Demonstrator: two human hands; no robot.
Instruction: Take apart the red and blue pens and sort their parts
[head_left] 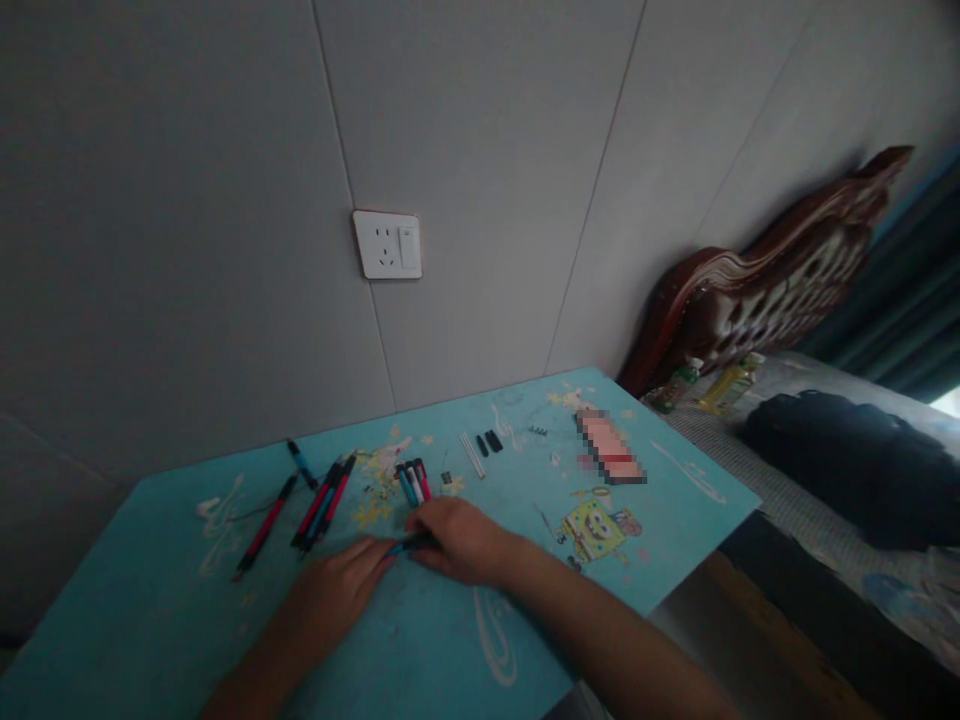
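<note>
My left hand [346, 580] and my right hand [463, 540] meet near the table's front middle. Between them is a blue and black pen [405, 546]; the left fingers pinch its blue end and the right fingers close round its dark part. Just beyond my right hand lie several short pen barrels [410, 482] in blue, white and pink. A bundle of pink and blue pens with black ends [326, 502] rests to the left. Farther left are a single pink pen [264, 530] and a blue pen [302, 463].
Behind my right hand lie thin white refills [472, 455], black pen parts [493, 440] and small springs [538, 431]. A pixelated pink rectangular item [611, 447] lies at the table's [187, 640] right. The wall stands behind; a bed with bottles [731, 384] is on the right.
</note>
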